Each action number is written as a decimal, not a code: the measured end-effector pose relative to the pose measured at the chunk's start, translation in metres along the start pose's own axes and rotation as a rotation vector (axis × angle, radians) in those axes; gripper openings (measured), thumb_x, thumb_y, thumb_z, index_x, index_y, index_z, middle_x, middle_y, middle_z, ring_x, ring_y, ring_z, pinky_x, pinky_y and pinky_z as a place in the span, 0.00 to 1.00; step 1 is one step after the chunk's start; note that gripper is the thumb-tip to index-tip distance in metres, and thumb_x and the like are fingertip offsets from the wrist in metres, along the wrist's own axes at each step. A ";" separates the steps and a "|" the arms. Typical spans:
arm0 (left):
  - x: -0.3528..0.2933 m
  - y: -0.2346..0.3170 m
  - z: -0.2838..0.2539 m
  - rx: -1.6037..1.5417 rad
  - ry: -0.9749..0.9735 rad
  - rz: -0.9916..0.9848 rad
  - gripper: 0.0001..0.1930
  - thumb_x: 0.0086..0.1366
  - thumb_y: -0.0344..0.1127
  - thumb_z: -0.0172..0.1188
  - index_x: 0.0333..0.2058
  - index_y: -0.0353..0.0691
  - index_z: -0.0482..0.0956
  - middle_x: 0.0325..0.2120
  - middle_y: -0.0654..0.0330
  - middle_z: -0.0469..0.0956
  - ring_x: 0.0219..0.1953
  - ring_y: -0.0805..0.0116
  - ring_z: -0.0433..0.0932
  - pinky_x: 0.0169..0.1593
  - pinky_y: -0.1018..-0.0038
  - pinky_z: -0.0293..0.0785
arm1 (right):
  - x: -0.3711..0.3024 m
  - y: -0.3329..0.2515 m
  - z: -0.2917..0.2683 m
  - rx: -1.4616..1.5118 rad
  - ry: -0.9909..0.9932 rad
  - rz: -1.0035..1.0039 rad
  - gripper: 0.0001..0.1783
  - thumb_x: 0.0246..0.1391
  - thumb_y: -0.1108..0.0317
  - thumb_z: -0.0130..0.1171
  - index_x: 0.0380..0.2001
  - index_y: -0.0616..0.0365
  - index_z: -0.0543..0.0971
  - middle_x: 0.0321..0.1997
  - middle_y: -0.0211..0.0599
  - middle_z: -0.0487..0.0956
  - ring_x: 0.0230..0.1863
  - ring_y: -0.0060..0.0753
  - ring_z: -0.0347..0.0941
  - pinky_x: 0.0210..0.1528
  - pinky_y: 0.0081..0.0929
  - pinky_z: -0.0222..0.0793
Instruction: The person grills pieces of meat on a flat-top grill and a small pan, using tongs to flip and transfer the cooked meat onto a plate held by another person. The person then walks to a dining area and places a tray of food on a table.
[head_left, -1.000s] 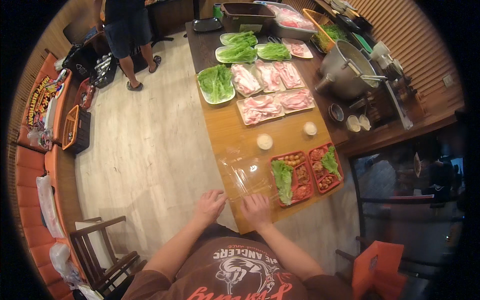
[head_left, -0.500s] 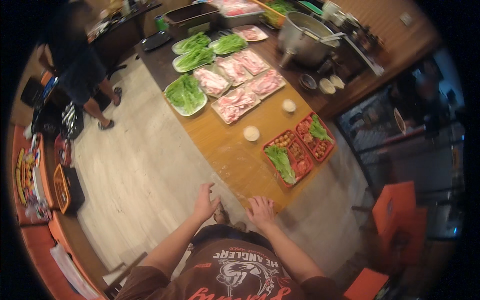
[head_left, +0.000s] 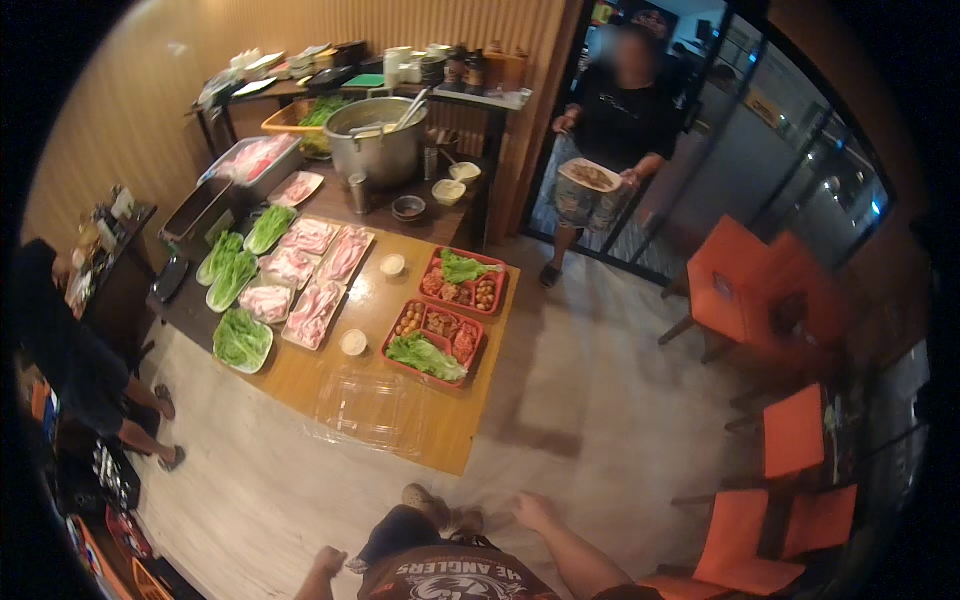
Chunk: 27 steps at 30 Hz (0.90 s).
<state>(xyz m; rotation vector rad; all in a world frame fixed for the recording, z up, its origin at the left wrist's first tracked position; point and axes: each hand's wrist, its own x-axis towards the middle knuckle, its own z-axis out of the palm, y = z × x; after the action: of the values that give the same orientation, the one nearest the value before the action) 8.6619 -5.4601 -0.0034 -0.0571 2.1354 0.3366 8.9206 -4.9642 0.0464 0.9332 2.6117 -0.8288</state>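
My left hand [head_left: 329,561] hangs low beside my body with loose fingers and nothing in it. On the other side my right hand [head_left: 533,511] is held over the floor, empty, its fingers relaxed and partly turned from view. Both are apart from the wooden table [head_left: 455,455]. Nearest to them on its front end lies a clear plastic lid or container [head_left: 368,408]. Behind it stand two red compartment trays, a nearer one [head_left: 433,341] and a farther one [head_left: 462,281], with lettuce and side dishes. Two small white cups, one nearer [head_left: 353,342] and one farther [head_left: 393,265], sit beside them.
Plates of sliced raw meat [head_left: 313,315] and lettuce [head_left: 241,340] cover the table's left part. A large steel pot [head_left: 375,150] stands behind. A person [head_left: 620,120] holding a plate of food [head_left: 590,176] is by the glass door. Another person stands at left. Orange chairs [head_left: 792,432] line the right.
My view has swung up and right, bringing in the person with the plate. My right hand has left the table's edge, and both hands are now lower and farther apart.
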 end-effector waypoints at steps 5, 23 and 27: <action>-0.011 0.047 -0.022 -0.057 -0.032 0.244 0.20 0.56 0.46 0.67 0.34 0.30 0.81 0.21 0.54 0.81 0.19 0.69 0.78 0.25 0.71 0.76 | -0.091 0.110 0.080 0.119 -0.129 0.572 0.22 0.54 0.59 0.55 0.49 0.58 0.79 0.52 0.51 0.79 0.55 0.51 0.75 0.58 0.43 0.69; 0.127 0.268 -0.039 1.349 -0.599 1.055 0.16 0.63 0.45 0.56 0.35 0.37 0.81 0.30 0.50 0.81 0.31 0.54 0.80 0.35 0.58 0.76 | -0.309 -0.186 0.223 0.899 0.708 1.186 0.23 0.46 0.72 0.56 0.50 0.51 0.75 0.40 0.51 0.82 0.43 0.55 0.79 0.42 0.46 0.76; 0.095 0.292 0.013 1.543 -0.715 1.347 0.13 0.60 0.43 0.57 0.31 0.38 0.80 0.28 0.51 0.80 0.32 0.49 0.79 0.37 0.54 0.73 | -0.377 -0.255 0.308 0.970 0.671 1.776 0.20 0.44 0.72 0.58 0.45 0.55 0.78 0.38 0.50 0.83 0.42 0.53 0.80 0.41 0.44 0.77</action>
<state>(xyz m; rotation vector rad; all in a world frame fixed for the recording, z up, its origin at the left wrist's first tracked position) 8.5698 -5.1681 -0.0251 2.0203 0.9281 -0.5506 9.0569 -5.4970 0.0591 3.1561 0.4072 -1.0676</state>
